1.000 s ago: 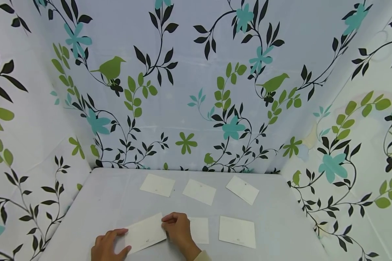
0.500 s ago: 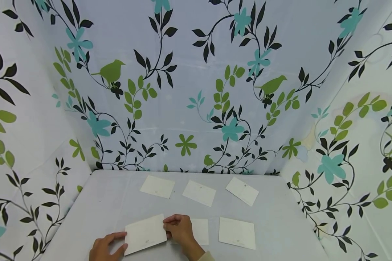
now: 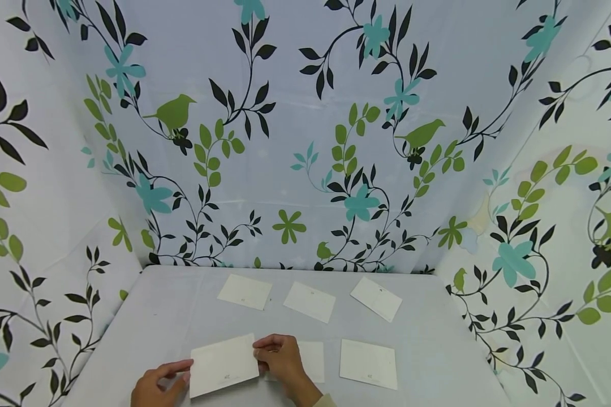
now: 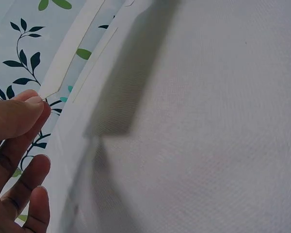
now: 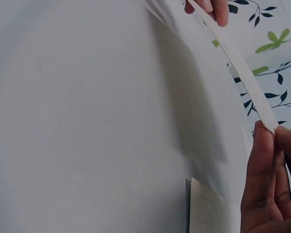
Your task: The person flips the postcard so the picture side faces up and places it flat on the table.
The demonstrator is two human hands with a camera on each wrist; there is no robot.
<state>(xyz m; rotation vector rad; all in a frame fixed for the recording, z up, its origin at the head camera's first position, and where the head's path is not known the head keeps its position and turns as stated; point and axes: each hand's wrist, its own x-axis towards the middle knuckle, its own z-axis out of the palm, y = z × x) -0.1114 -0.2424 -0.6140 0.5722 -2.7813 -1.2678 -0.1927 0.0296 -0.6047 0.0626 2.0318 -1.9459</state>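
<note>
A white card (image 3: 224, 367) with small print near its lower edge is raised above the table at the near left, tilted. My left hand (image 3: 158, 387) pinches its left edge between thumb and index finger; the left wrist view shows the thumb (image 4: 19, 116) at the card's corner (image 4: 63, 63). At the opposite edge my right hand (image 3: 284, 362) pinches the card between thumb and fingers, as the right wrist view also shows with the card (image 5: 242, 73) seen edge-on. Another white card (image 3: 312, 362) lies on the table, partly hidden behind my right hand.
One more white card (image 3: 368, 364) lies at the near right. A back row holds three others: a left card (image 3: 244, 291), a middle card (image 3: 309, 302) and a right card (image 3: 376, 299). White cloth covers the table (image 3: 438, 339), with patterned curtains (image 3: 285, 141) around it.
My left hand has shifted slightly left, its thumb drawing in toward the index finger at the card's edge. The held card has tilted up a little. The right hand keeps its grip.
</note>
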